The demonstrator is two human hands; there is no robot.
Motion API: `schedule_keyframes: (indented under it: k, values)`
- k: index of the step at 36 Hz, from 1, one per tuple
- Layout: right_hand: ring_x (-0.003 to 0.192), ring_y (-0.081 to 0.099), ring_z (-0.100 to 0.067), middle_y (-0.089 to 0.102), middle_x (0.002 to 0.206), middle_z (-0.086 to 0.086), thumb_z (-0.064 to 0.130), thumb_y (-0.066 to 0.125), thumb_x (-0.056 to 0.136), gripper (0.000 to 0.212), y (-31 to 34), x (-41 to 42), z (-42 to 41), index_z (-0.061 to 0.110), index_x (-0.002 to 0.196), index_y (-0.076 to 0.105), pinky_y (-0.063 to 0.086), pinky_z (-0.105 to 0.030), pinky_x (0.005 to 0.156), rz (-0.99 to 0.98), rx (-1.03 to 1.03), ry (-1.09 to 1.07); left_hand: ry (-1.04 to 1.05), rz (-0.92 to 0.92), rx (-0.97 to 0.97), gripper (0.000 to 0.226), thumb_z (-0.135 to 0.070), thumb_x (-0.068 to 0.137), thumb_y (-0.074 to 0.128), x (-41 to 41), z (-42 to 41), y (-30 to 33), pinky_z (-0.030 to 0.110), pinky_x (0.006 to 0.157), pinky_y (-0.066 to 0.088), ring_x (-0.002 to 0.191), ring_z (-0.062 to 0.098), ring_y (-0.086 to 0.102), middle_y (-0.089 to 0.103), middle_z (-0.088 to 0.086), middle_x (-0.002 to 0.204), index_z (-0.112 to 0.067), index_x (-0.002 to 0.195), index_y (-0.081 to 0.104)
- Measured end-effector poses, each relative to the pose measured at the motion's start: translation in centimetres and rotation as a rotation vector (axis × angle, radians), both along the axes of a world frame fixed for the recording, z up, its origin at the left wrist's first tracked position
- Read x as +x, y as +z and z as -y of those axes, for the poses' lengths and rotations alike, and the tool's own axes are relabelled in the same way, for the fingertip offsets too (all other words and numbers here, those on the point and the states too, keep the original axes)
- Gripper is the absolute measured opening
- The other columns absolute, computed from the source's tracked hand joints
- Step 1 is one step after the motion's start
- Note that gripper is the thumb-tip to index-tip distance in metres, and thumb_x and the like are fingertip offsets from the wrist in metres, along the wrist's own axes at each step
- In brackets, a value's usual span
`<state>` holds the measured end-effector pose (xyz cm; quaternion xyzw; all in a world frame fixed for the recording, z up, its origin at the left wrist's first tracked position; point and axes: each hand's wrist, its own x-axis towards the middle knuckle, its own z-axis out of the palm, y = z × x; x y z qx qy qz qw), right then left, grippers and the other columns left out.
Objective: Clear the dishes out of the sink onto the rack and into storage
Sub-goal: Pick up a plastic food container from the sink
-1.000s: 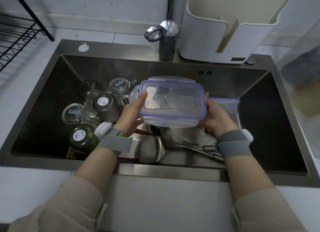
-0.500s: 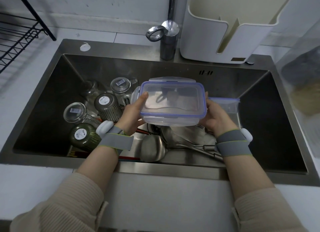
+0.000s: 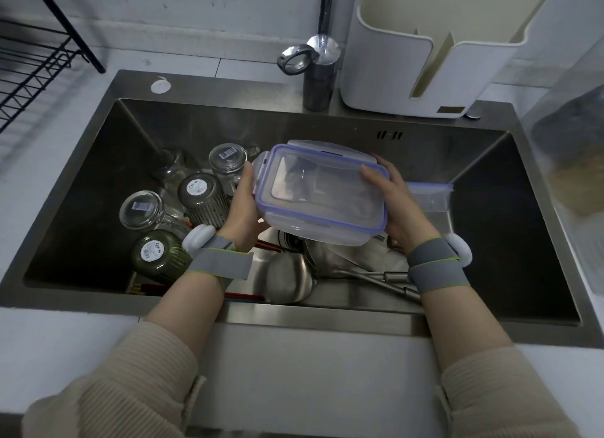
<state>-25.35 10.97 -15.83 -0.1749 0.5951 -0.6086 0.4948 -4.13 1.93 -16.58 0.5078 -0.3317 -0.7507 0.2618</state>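
we hold the lidded container (image 3: 322, 192) above the sink (image 3: 202, 88) middle, left hand (image 3: 243, 209) and right hand (image 3: 394, 205) gripping its short ends; glasses (image 3: 202, 194) crowd the left side, right end bare; it now tilts more than before

Steel sink (image 3: 98, 189) sitting in a pale bench (image 3: 39, 339).
Upturned glasses (image 3: 202, 192) are lying at its left; ladles (image 3: 289, 280) and red chopsticks (image 3: 245, 296) are resting along the front.
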Motion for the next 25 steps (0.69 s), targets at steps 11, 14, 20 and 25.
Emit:
schedule_keyframes:
  k: [11,14,20,25]
  values:
    - [0.094,0.066,-0.016,0.062,0.111,0.0,0.019,0.058,0.095,0.043,0.48,0.61,-0.04,0.02,0.137,0.046,0.059,-0.028,0.077,-0.076,0.016,0.017,0.0,-0.129,0.165,0.049,-0.04,0.102,0.036,0.37,0.16,0.03,0.045,0.111,0.034,0.125,0.032,0.05,0.052,0.014,0.14,-0.011,0.14,0.05]
    - [0.095,0.066,-0.017,0.061,0.115,-0.001,0.02,0.057,0.096,0.045,0.6,0.76,-0.13,0.021,0.139,0.046,0.06,-0.028,0.076,-0.061,0.008,0.035,0.025,-0.178,0.177,0.037,-0.029,0.103,0.036,0.41,-0.01,0.32,0.04,0.091,0.044,0.102,0.029,0.054,0.055,0.014,0.124,-0.012,0.132,0.053]
    - [0.094,0.067,-0.018,0.062,0.117,-0.005,0.02,0.057,0.096,0.044,0.64,0.84,-0.19,0.02,0.139,0.046,0.06,-0.029,0.074,-0.037,0.003,0.034,0.043,-0.208,0.185,0.036,-0.027,0.104,0.035,0.21,-0.23,0.47,0.036,0.082,0.044,0.097,0.028,0.052,0.051,0.013,0.118,-0.011,0.132,0.051]
    - [0.098,0.065,-0.023,0.061,0.121,-0.01,0.019,0.056,0.096,0.042,0.52,0.79,-0.12,0.019,0.137,0.047,0.058,-0.034,0.079,-0.044,0.013,0.027,0.012,-0.141,0.117,0.037,-0.034,0.104,0.034,-0.03,-0.36,0.28,0.037,0.088,0.043,0.1,0.029,0.054,0.051,0.015,0.119,-0.011,0.125,0.053]
